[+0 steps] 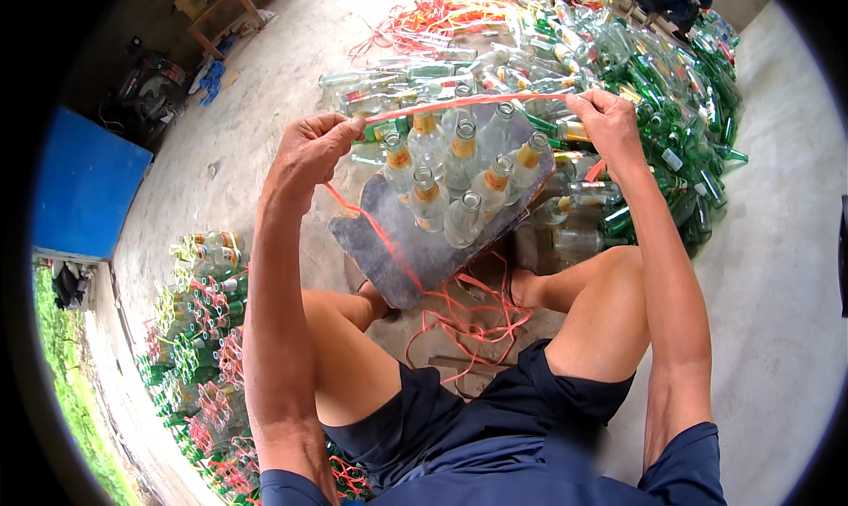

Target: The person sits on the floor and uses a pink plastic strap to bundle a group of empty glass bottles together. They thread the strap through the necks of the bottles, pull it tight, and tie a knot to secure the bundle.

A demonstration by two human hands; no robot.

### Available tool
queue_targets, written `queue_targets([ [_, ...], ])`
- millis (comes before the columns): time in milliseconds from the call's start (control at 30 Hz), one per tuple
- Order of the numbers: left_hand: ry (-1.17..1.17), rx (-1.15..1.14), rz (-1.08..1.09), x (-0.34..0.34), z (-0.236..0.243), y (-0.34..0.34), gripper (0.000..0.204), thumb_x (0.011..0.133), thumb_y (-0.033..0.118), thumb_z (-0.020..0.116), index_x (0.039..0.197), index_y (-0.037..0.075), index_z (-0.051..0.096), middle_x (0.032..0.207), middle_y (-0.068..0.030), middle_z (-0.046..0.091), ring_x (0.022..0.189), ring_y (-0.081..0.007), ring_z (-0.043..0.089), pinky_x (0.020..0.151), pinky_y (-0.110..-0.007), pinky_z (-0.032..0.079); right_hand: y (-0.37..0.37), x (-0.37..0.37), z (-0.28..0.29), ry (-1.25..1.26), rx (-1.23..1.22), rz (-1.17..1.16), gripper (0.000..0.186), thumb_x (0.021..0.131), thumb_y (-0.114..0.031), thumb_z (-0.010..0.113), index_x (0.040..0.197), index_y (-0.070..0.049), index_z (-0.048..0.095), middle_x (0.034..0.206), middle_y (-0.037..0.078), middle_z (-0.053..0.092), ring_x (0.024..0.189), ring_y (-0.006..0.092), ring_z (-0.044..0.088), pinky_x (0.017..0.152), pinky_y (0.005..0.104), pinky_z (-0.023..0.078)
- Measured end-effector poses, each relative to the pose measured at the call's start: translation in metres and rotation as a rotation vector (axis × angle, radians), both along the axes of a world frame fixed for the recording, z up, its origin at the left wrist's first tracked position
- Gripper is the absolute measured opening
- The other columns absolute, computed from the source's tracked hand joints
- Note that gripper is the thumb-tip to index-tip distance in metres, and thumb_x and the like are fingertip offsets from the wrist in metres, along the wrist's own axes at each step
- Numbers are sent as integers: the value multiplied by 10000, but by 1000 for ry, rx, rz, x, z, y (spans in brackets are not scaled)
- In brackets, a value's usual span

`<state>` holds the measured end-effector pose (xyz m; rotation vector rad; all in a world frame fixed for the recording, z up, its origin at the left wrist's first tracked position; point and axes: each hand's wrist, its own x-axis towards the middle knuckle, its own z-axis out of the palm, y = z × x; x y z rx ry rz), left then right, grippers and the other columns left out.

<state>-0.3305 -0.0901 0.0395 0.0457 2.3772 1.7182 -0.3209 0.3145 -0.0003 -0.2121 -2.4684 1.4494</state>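
Red strap point(415, 110) drawn out near clear bottles point(461, 159)
The person's left hand point(311, 150) and right hand point(609, 128) each pinch it; the bottles stand upright on what looks like a grey board point(435, 263).

Red strap point(477, 100): gripped portions hidden inside left hand point(318, 144) and right hand point(608, 121); standing bottles point(461, 161), centre: rear bodies partly hidden by front ones; bundled bottles point(212, 298), lower left: partly behind left forearm point(284, 347); person point(678, 0), upper right: cut by top edge; dark patch point(572, 446), lower centre: blurred.
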Motion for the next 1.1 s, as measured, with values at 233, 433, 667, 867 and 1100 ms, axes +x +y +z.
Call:
queue_targets([
  [233,86,35,147,-44,-27,0,341,968,377,771,862,59,714,605,80,459,467,-20,307,420,-244,212,4,-54,-32,158,9,-16,235,946,-211,753,839,-2,760,617,-64,548,592,45,441,546,292,376],
  [433,77,8,240,-66,-66,-1,339,968,374,770,871,53,719,608,85,457,466,-27,333,418,-243,246,2,-75,-51,113,85,-45,247,937,-235,753,854,-3,769,618,-20,596,604,67,490,575,310,420],
  [667,124,27,320,-91,-98,11,302,961,310,774,879,23,732,582,89,437,459,-37,335,414,-257,249,-5,-91,-75,-10,70,-51,263,960,-207,746,790,-7,742,660,-93,527,625,48,431,566,288,372],
  [867,107,-14,303,-103,-124,20,323,951,321,775,828,25,735,566,66,459,452,-50,355,414,-268,255,8,-97,-101,-10,236,-29,295,882,-265,773,761,1,724,600,125,620,536,167,552,559,381,454],
  [1100,35,-134,225,-113,-167,19,330,953,316,751,838,6,753,581,52,507,462,-55,375,423,-286,264,17,-90,-119,-367,430,38,320,864,-382,754,880,-66,800,813,183,751,790,340,741,757,434,565],
])
